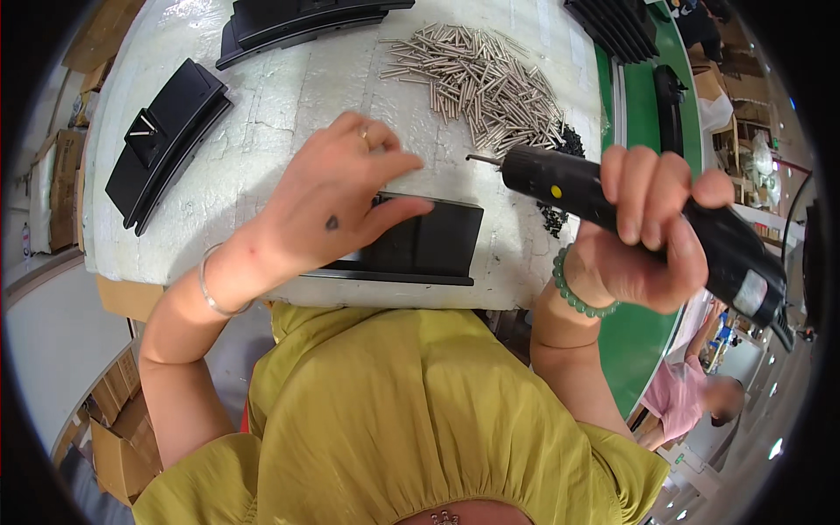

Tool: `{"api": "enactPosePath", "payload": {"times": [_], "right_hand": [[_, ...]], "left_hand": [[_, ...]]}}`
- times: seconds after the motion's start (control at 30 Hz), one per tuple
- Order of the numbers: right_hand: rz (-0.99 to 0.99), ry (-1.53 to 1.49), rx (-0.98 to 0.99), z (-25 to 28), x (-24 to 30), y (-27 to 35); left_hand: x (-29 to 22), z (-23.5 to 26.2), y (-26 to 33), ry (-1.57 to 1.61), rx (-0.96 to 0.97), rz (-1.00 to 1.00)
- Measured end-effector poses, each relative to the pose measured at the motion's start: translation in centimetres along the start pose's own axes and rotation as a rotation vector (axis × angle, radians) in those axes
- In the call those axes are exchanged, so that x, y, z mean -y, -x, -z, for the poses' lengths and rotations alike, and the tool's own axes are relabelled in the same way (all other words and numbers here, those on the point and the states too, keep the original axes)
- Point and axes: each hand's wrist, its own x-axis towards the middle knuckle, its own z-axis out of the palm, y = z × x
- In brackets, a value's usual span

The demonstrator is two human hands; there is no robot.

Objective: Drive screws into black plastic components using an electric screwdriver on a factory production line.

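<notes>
My right hand (647, 236) is wrapped round a black electric screwdriver (560, 182) with a yellow dot on its side. Its thin bit points left, and a small dark piece, too small to name surely, shows at the tip. My left hand (328, 201) hovers over a black plastic part (442, 241) at the table's near edge and hides much of it. Thumb and forefinger are apart, with nothing visible between them. Beyond the screwdriver lies a heap of silver metal pins (490, 83). Small black screw-like pieces (553, 220) lie beside and below the tool.
Another black part (166, 140), with two silver pins on it, lies at the left of the padded white table (289, 105). More black parts stand at the far edge (306, 24) and far right (617, 26). A green surface (643, 350) adjoins on the right; a person in pink (682, 394) is beyond.
</notes>
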Motion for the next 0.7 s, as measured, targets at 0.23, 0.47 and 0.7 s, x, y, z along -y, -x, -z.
{"api": "enactPosePath", "payload": {"times": [0.23,0.47,0.7], "right_hand": [[-0.047,-0.038,-0.046,-1.9,2.3,0.5],[-0.022,-0.013,-0.012,-2.0,3.0,0.8],[-0.023,0.062,0.135,-1.9,2.8,0.9]], "left_hand": [[-0.1,-2.0,-2.8,0.241,-0.271,-0.151],[-0.8,-1.5,-2.6,0.257,-0.277,-0.174],[-1.1,-1.5,-2.2,0.164,-0.257,-0.21]]}}
